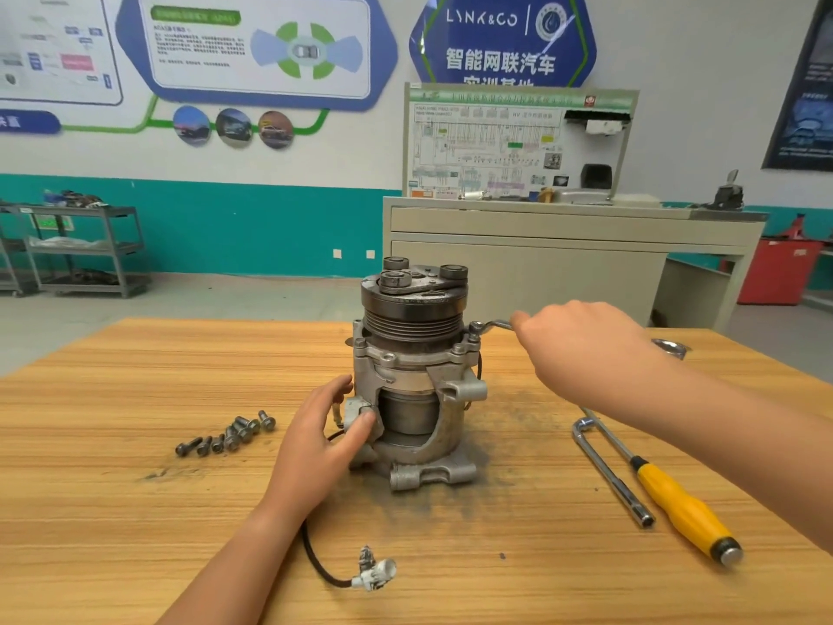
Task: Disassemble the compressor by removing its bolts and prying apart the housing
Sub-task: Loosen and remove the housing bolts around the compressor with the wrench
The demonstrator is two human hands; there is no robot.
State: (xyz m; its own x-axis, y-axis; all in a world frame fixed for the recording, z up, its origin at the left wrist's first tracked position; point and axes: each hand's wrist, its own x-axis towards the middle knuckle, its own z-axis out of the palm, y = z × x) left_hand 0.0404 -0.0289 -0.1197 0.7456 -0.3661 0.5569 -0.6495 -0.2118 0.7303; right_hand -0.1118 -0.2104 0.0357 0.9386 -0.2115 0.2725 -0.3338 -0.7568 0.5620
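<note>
Wooden table (135,399), grimy dust around the middle. Loose bolts (227,435) in a small cluster left of centre, lying on their sides. On the right side, an L-shaped socket wrench (608,471) and a yellow-handled screwdriver (680,507) lie side by side, close together. A black cable ending in a white plug (374,575) trails toward the near edge. Metal dish (671,347) at the far right, partly hidden by the right forearm. Behind: grey cabinet (541,245), shelf cart (85,245) at left.

Compressor (414,376) stands upright at the table's centre, dark grooved pulley (412,318) on top. Silver housing, dirty, with a cutaway window showing a cylinder inside.

Left hand (320,435) grasps the housing's left side, thumb pressed on a small block there; fingers reach round behind.

Right hand (581,349) is clenched on a spanner (489,326), covering most of its handle. The spanner's ring end sits on a bolt (474,336) at the housing's upper right flange.
</note>
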